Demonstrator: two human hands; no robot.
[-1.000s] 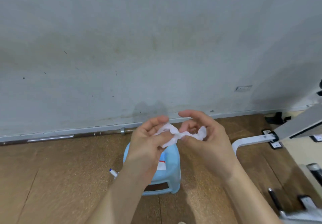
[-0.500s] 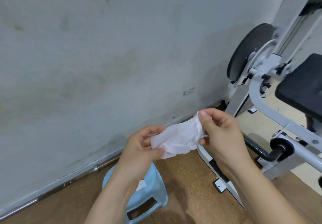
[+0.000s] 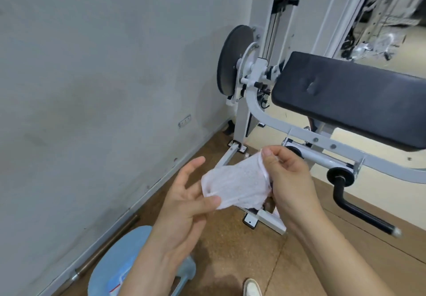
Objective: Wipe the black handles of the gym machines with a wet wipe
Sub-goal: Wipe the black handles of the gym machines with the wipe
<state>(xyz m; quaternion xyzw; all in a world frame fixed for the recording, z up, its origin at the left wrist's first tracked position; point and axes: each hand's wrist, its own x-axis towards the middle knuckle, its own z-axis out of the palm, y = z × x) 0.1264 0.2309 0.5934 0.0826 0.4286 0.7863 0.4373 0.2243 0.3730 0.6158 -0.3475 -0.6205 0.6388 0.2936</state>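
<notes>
A white wet wipe (image 3: 237, 184) is spread out between both hands in front of me. My left hand (image 3: 184, 205) pinches its lower left edge between thumb and fingers. My right hand (image 3: 290, 180) grips its upper right corner. A black handle (image 3: 359, 215) sticks out low from the white gym machine (image 3: 306, 134), to the right of my right hand and apart from it. The machine's black padded bench (image 3: 350, 97) lies above and behind the handle.
A light blue plastic stool (image 3: 115, 265) with a wipe packet on it stands below my left forearm. A metal bar (image 3: 103, 249) lies along the foot of the grey wall. A dark weight disc (image 3: 232, 72) hangs on the machine. My shoe (image 3: 252, 287) shows at the bottom.
The view has swung right from the wall and stool to the gym machine. The wipe went from a crumpled wad to a spread sheet between both hands.
</notes>
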